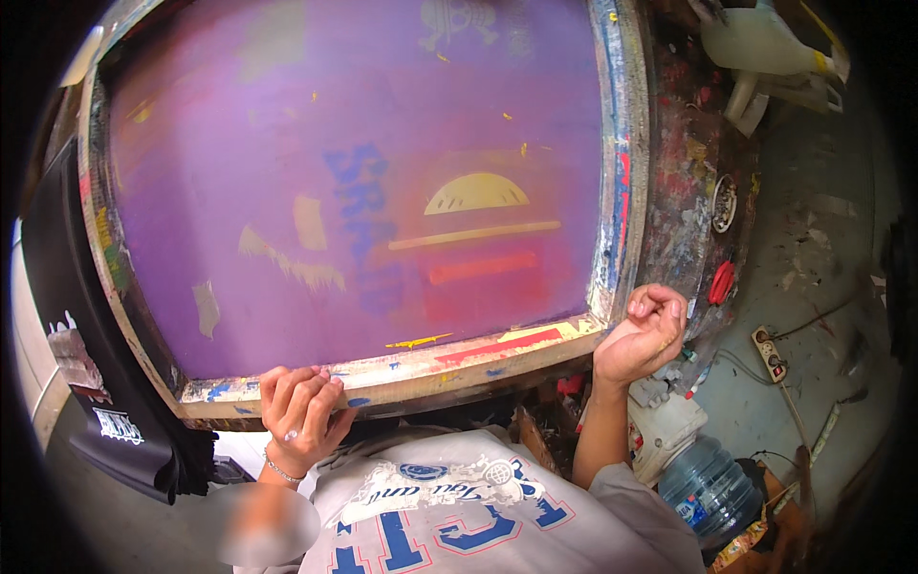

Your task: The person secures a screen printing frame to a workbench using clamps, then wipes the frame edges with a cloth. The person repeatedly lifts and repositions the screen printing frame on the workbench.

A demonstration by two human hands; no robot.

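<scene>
A large screen printing frame (pixel 306 394) lies in front of me, its wooden rim smeared with several colours of paint. Stretched inside it is a purple mesh (pixel 229 191) with a pale hat-shaped design, a red patch and faint marks. My left hand (pixel 301 411) grips the near rim, fingers folded over its top edge; a ring and a bracelet show on it. By the near right corner is my right hand (pixel 643 337), its wrist turned up and fingers curled in. I see nothing in those fingers, and it touches or nearly touches the corner.
Right of the frame runs a paint-stained ledge (pixel 684 182) with a red coiled item (pixel 721 284). A whitish jug-like container (pixel 765 43) stands far right. A water bottle (pixel 712 488) and power strip (pixel 768 354) sit low right. Black printed fabric (pixel 105 383) hangs at left.
</scene>
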